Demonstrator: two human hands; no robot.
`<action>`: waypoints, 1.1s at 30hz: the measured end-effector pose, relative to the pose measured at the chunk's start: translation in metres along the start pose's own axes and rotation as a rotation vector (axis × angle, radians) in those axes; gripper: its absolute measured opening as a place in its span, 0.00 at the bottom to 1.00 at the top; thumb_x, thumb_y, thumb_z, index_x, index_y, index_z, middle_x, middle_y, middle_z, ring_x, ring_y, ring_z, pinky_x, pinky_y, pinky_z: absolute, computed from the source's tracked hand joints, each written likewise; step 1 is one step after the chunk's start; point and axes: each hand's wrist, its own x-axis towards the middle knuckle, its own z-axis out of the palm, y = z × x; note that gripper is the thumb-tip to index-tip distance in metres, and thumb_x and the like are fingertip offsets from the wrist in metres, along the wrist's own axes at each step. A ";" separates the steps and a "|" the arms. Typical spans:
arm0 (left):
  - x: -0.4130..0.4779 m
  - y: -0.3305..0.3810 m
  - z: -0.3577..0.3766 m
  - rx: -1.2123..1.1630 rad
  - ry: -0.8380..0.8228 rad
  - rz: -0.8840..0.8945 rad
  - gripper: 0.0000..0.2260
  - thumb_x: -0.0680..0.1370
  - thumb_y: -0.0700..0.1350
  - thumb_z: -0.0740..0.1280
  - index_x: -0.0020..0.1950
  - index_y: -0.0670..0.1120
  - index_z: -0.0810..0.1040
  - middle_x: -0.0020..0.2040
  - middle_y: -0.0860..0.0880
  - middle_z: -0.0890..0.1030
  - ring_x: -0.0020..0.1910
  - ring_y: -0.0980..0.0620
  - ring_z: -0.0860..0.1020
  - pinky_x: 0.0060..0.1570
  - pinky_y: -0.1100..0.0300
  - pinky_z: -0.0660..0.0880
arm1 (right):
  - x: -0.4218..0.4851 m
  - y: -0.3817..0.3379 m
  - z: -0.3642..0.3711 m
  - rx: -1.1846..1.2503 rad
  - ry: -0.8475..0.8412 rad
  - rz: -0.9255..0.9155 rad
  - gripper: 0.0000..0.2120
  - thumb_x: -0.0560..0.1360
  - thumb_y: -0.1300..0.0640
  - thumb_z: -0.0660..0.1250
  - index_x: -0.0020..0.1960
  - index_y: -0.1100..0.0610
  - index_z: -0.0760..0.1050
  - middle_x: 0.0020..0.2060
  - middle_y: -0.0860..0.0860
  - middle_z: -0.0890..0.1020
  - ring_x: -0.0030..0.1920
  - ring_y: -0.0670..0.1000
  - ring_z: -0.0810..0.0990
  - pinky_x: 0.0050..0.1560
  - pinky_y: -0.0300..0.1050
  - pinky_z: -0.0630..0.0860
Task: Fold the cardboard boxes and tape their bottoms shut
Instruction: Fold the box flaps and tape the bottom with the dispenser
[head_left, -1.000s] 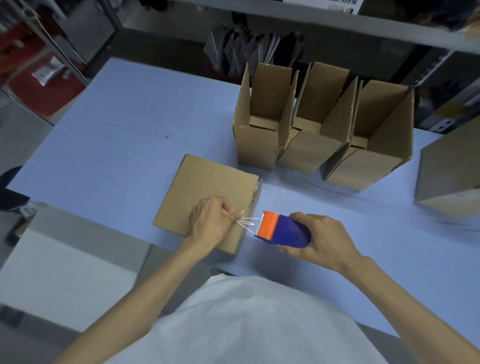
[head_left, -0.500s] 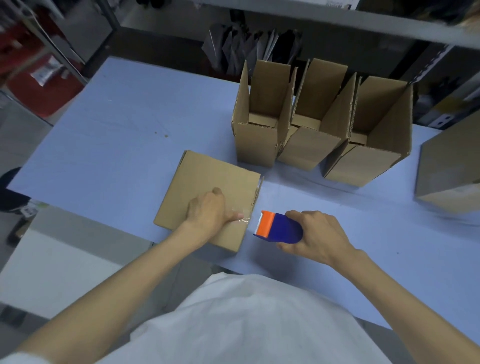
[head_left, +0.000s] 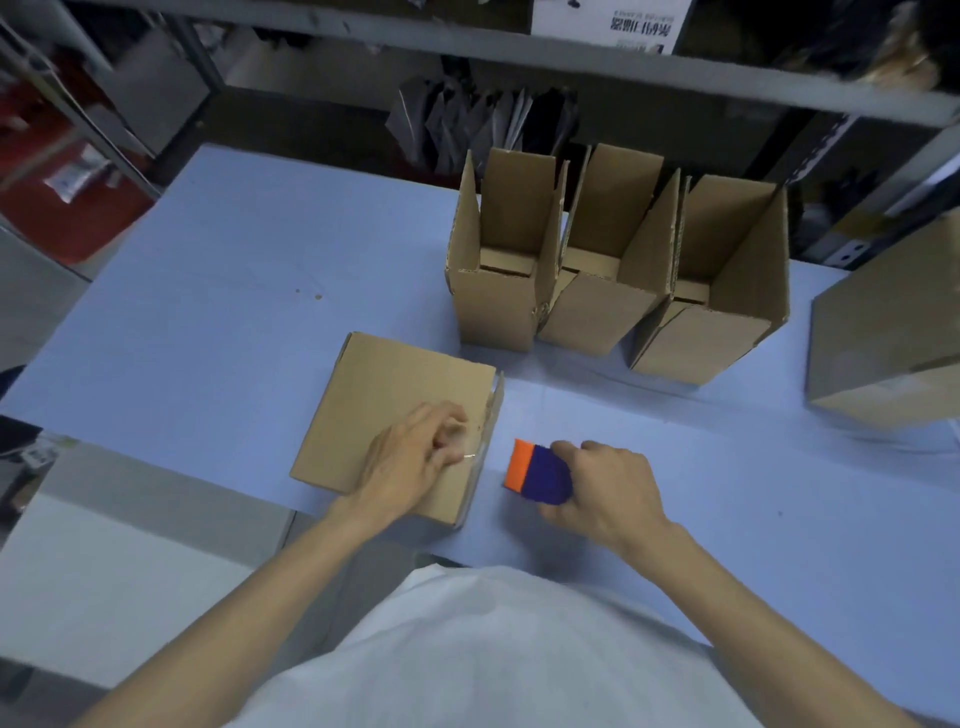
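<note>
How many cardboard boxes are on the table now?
5 brown cardboard boxes: one under the left hand, three open in a row behind, one cut off at right. More may be hidden.

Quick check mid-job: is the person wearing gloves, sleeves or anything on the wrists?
No gloves: the left hand and right hand are bare, with no ring, watch or wristband visible. The left forearm and right forearm are uncovered as far as the frame shows, with no sleeve edge in view. The person wears a white top.
</note>
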 end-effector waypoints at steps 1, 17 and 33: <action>-0.004 -0.001 0.002 0.039 -0.044 0.139 0.08 0.78 0.46 0.67 0.56 0.52 0.77 0.43 0.54 0.73 0.41 0.50 0.74 0.37 0.58 0.69 | -0.004 0.004 -0.002 0.047 0.026 0.040 0.15 0.64 0.40 0.66 0.44 0.48 0.69 0.33 0.46 0.73 0.33 0.53 0.74 0.28 0.42 0.57; 0.021 0.038 0.020 -0.494 0.052 -0.157 0.04 0.81 0.44 0.62 0.54 0.50 0.75 0.45 0.52 0.78 0.42 0.52 0.77 0.44 0.55 0.76 | -0.025 0.049 -0.025 0.493 0.399 -0.092 0.31 0.58 0.42 0.78 0.59 0.48 0.78 0.45 0.43 0.83 0.40 0.47 0.80 0.39 0.45 0.78; 0.021 0.068 -0.007 -1.081 -0.452 -0.374 0.12 0.81 0.45 0.63 0.54 0.37 0.79 0.48 0.42 0.78 0.47 0.49 0.75 0.52 0.54 0.72 | -0.032 0.035 -0.051 0.616 0.386 -0.286 0.36 0.59 0.40 0.77 0.63 0.54 0.75 0.52 0.47 0.83 0.48 0.46 0.80 0.42 0.41 0.80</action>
